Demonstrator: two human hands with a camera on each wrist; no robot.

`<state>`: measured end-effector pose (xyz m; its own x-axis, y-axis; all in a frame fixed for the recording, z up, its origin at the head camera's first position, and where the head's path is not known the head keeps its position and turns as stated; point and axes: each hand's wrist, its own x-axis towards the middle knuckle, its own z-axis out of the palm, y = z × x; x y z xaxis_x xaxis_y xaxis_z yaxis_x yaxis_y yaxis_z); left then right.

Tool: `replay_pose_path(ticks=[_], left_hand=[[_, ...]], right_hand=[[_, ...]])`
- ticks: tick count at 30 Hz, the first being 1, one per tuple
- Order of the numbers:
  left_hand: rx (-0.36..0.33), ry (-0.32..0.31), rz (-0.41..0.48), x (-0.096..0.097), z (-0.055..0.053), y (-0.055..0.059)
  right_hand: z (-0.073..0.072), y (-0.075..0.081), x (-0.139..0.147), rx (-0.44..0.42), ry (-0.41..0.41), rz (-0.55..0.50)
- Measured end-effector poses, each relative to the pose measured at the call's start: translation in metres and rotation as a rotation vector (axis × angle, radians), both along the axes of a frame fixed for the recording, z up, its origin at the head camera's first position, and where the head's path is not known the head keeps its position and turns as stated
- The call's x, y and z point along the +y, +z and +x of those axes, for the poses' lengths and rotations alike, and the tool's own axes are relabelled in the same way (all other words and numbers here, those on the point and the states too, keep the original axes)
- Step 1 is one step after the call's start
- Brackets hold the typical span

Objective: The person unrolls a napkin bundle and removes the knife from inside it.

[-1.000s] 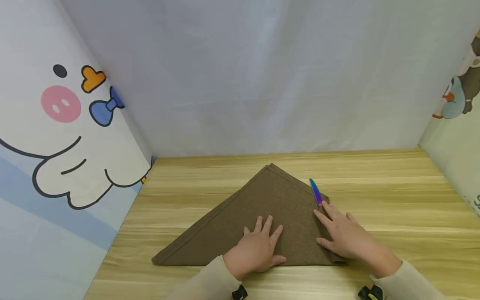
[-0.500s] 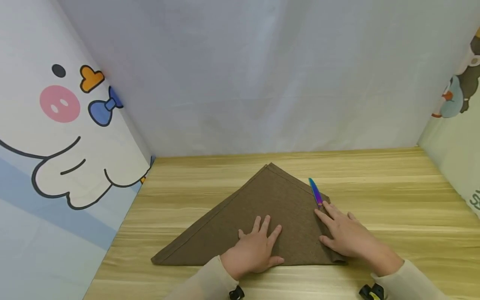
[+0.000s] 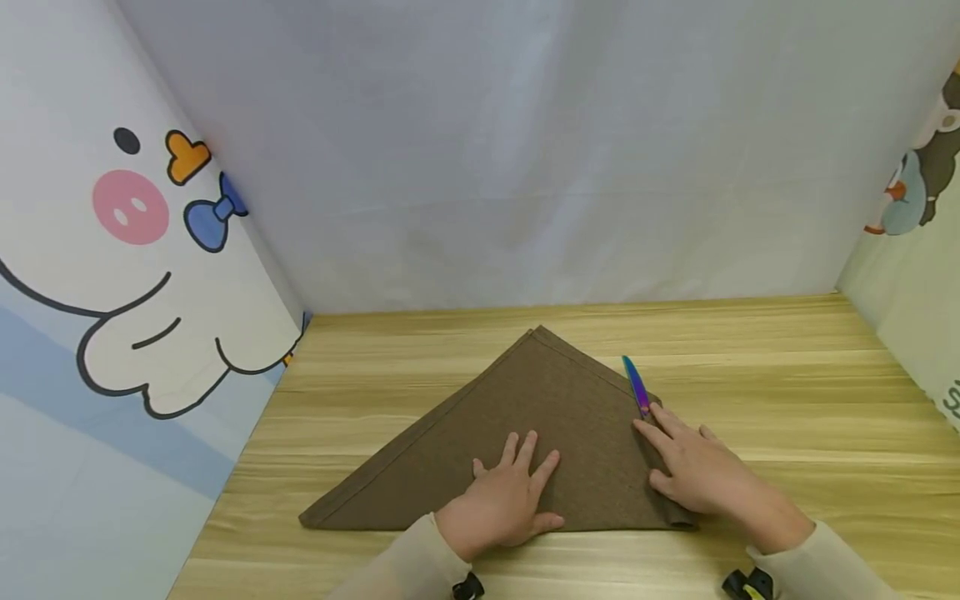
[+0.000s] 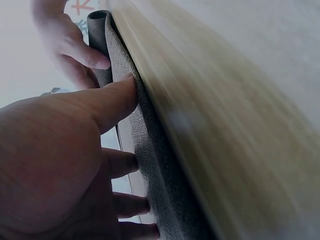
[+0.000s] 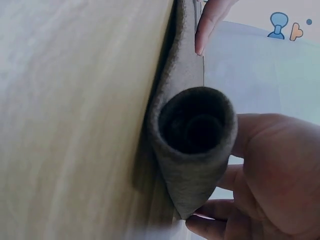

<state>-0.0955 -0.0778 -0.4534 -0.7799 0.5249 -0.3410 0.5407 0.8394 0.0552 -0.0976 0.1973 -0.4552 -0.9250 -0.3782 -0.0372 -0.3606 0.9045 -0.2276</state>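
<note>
A brown cloth napkin [image 3: 420, 467] lies folded into a triangle, point away from me. Its right corner is rolled up, and the open end of the roll [image 5: 197, 165] faces the right wrist camera. A rainbow-coloured knife blade [image 3: 635, 385] sticks out at the roll's far end; the rest of the knife is hidden. My left hand [image 3: 495, 504] rests on the napkin, fingers spread, thumb near the front edge. My right hand [image 3: 699, 475] lies over the roll, its extended fingertips close to the blade and its thumb touching the roll's left side.
The napkin lies on a wood-grain table [image 3: 360, 367]. Behind it hangs a pale curtain [image 3: 525, 167]. A cartoon-printed panel [image 3: 60, 392] stands at the left, another printed panel [image 3: 915, 283] at the right.
My left hand has slid slightly left over the napkin. My right hand and the blade have shifted a little right, and the right thumb has drawn back along the roll.
</note>
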Motion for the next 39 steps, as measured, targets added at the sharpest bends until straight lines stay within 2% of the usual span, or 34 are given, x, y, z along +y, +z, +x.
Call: replay_pose_path(ticks=[15,28,39], left_hand=[[-0.003,0.011,-0.007,-0.005,-0.004,-0.002],[0.009,0.010,0.008,-0.012,-0.006,-0.006],[0.008,0.017,0.001,-0.011,-0.006,-0.005]], right_hand=[[-0.008,0.000,0.012,-0.001,-0.013,-0.041],[-0.010,-0.004,0.022,-0.066,-0.029,-0.071],[-0.011,-0.005,0.027,-0.042,-0.027,-0.095]])
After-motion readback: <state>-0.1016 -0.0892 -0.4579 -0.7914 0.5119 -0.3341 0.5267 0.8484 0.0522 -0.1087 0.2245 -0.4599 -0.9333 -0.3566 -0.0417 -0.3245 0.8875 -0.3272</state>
